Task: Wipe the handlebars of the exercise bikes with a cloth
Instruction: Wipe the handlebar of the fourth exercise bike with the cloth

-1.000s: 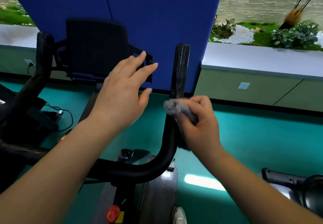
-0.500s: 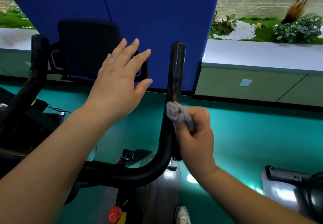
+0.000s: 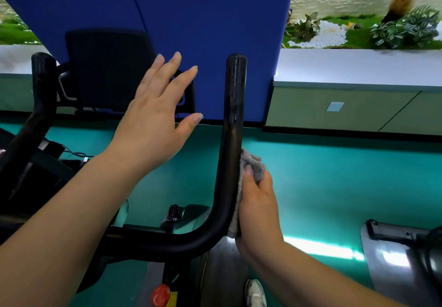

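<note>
Handlebars (image 3: 229, 153) of a black exercise bike fill the middle of the head view: the right bar rises upright from a curved bend low in the frame to a rounded end in front of a blue partition (image 3: 203, 19), and the left bar (image 3: 41, 96) stands at the left edge. A grey cloth (image 3: 251, 165) lies against the outer, right side of the right bar's upright part, just above the bend. The right hand (image 3: 259, 211) grips this cloth, thumb on top and fingers curled round it, pressing it onto the bar. The left hand (image 3: 155, 120) hangs in the air between the two bars with fingers straight and slightly spread, thumb out, holding nothing and touching nothing. Behind it sits the bike's dark console (image 3: 107, 67). Below the bend are a black adjustment knob (image 3: 175, 212) and, lower, a red knob (image 3: 160, 294). The floor (image 3: 323, 175) is teal. A white shoe (image 3: 256, 292) shows at the bottom edge, part of another machine (image 3: 394, 247) at lower right, and a white ledge with green plants (image 3: 406, 29) at upper right.
</note>
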The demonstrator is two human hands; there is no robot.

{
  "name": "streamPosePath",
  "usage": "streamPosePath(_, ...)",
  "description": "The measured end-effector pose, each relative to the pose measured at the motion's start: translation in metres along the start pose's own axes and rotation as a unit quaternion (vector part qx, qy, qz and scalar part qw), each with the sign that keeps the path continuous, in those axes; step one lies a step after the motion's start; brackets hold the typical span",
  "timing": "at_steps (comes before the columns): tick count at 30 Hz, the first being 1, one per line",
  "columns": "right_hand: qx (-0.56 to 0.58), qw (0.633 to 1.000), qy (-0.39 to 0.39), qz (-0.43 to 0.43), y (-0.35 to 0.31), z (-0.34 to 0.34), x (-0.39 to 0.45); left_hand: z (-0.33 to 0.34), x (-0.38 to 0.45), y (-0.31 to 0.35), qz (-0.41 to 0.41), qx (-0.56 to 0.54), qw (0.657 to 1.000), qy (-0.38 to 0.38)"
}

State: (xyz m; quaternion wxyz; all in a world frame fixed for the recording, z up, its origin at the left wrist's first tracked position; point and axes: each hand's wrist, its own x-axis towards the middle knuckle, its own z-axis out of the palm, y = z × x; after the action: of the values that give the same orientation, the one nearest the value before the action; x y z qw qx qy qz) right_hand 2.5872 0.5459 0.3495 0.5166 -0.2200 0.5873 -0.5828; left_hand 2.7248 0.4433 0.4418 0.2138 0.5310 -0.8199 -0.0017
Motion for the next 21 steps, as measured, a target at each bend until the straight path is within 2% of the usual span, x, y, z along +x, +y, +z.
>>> streamPosePath(2,0.012,0.999,-0.025,0.042,-0.002,0.000,0.005,0.001,0.000,-0.001,-0.001,0.000,1.000,0.000)
streamPosePath(7,0.140,0.973,-0.087,0.163,-0.029,0.009,0.030,0.001,0.001,-0.002,0.005,0.001,1.000,0.000)
streamPosePath(13,0.203,0.941,-0.146,0.230,-0.009,-0.002,0.005,0.002,0.000,-0.003,0.006,0.000,1.000,-0.001)
streamPosePath(21,0.199,0.949,-0.130,0.209,-0.025,0.010,0.035,0.000,0.000,-0.006,0.015,-0.006,1.000,-0.004)
